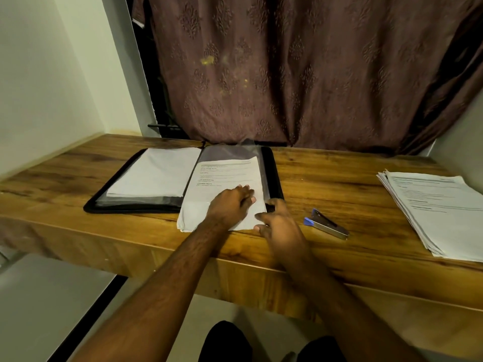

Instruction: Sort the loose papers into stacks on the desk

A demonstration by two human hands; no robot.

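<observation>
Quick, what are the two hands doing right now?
Left hand: open, fingers pressing flat on the printed paper.
Right hand: fingers loosely curled at that paper's right edge; whether it grips anything cannot be told.

Glossy grained wood table [339, 178]; matt white paper sheets [439, 205]; clear shiny plastic sleeve [230, 151]; brushed metal stapler [326, 224]; embossed cloth curtain [300, 69].

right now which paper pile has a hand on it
The printed sheets on the open folder's right side, under the left hand; the other two piles lie untouched.
</observation>
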